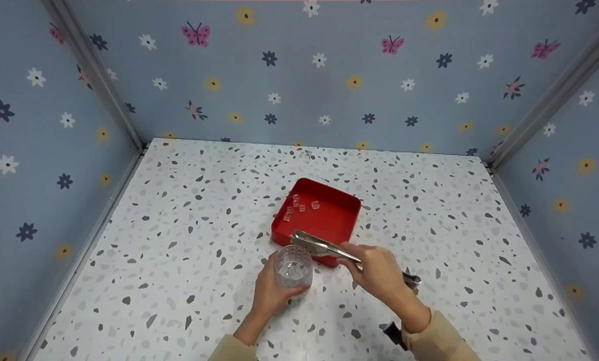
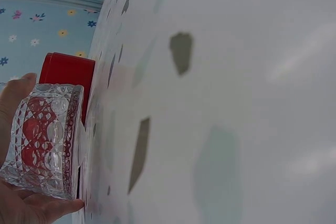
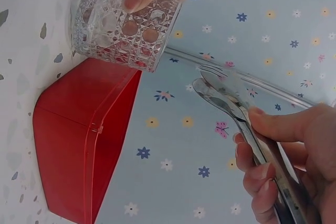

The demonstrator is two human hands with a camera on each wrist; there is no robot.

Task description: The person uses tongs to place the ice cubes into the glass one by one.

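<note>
My left hand grips a clear cut-glass tumbler that stands on the table, thumb on one side and fingers on the other. Some clear pieces seem to lie inside it, too blurred to count. In my right hand is a pair of metal tongs, one tip spoon-like and the other forked. The tong tips hover above the near edge of a red tray, close to the tumbler's rim. Whether a cube sits between them I cannot tell. Several clear cubes lie at the tray's left side.
A black object shows beside the right sleeve, partly hidden. Blue flowered panels wall the speckled white table at the back and both sides. The tray stands directly behind the tumbler.
</note>
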